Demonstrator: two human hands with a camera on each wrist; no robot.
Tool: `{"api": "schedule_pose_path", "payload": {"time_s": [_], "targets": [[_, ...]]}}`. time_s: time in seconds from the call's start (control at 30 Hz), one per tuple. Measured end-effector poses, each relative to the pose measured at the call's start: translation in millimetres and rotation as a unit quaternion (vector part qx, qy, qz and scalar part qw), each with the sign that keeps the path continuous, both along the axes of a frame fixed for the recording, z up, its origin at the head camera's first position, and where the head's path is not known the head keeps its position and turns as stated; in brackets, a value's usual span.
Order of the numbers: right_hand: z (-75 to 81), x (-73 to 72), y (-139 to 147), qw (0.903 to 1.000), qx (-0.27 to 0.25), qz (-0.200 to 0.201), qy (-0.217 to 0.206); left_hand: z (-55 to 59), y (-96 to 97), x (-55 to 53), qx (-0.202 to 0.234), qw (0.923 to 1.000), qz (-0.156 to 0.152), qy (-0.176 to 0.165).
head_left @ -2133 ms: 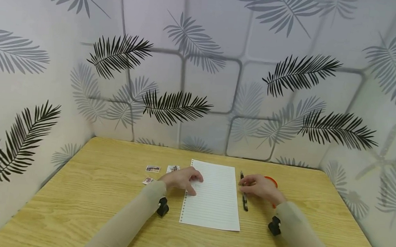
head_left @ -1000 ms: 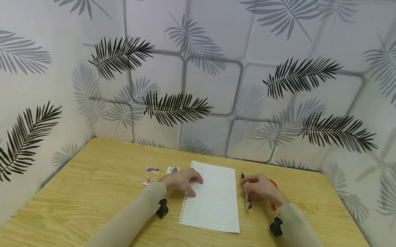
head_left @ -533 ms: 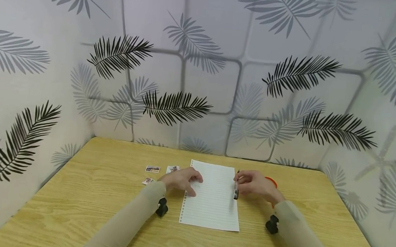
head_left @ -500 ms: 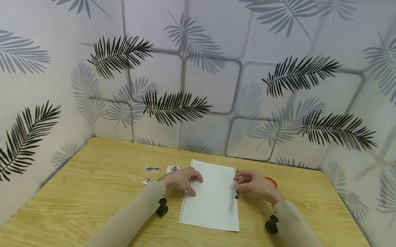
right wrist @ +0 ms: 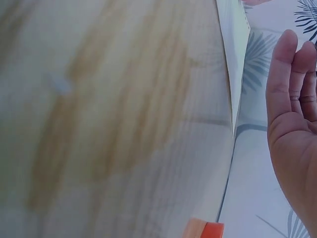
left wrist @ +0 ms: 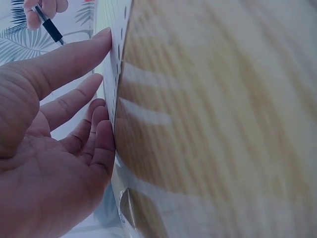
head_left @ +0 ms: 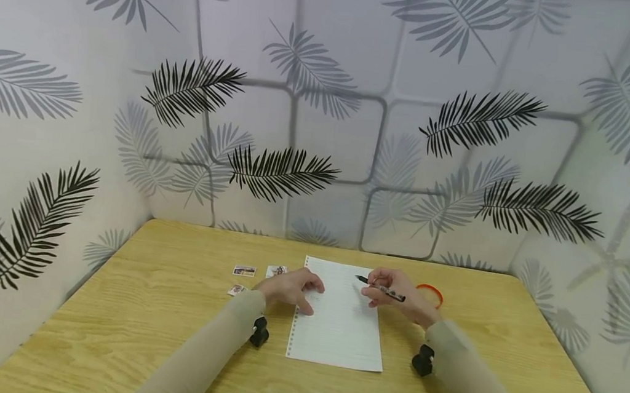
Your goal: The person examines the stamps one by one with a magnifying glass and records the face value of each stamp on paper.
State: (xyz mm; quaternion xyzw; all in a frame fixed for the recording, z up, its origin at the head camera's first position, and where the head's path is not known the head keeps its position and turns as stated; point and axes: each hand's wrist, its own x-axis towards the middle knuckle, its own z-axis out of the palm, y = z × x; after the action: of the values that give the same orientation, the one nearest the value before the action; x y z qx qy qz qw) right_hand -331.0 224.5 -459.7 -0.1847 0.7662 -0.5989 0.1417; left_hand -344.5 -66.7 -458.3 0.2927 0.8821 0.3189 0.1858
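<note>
A lined sheet of paper [head_left: 332,336] with punched holes down its left side lies on the table. My left hand [head_left: 290,286] rests on the sheet's left edge, fingers spread and relaxed; in the left wrist view its fingertips [left wrist: 105,37] press along the holed margin. Above the sheet's upper right part, my right hand [head_left: 393,292] holds a pen [head_left: 388,292] between thumb and fingers, its dark tip pointing left over the paper. The left wrist view also catches the pen [left wrist: 48,25], tip downward. In the right wrist view the fingers are lifted above the table and the pen is hidden.
Three small picture stamps lie left of the sheet, among them a landscape stamp [head_left: 244,270], a lower stamp [head_left: 236,289] and one partly behind the left hand [head_left: 276,271]. An orange-red ring [head_left: 431,288], perhaps a tape roll, lies behind the right wrist. A patterned wall [head_left: 325,209] borders the wooden table [head_left: 145,306].
My right hand has picked the pen up from the table beside the sheet, carried it left over the paper and turned it so the tip points left. The left hand stays put.
</note>
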Motion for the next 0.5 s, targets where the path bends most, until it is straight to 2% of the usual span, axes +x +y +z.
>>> {"api": "schedule_pose_path", "payload": {"time_s": [0.23,0.33,0.5], "targets": [[-0.8,0.3,-7,0.9999,-0.005,-0.007,-0.006,0.0,2.5,-0.9,-0.003,1.0000,0.005,0.000],[-0.8,-1.5,-10,0.9992,-0.026,-0.006,-0.031,0.6,3.3,-1.6,-0.005,1.0000,0.004,0.005],[-2.2,-2.3,-15,0.9936,-0.082,0.025,-0.074,0.0,3.8,-2.1,-0.010,0.9998,-0.005,0.015]]}}
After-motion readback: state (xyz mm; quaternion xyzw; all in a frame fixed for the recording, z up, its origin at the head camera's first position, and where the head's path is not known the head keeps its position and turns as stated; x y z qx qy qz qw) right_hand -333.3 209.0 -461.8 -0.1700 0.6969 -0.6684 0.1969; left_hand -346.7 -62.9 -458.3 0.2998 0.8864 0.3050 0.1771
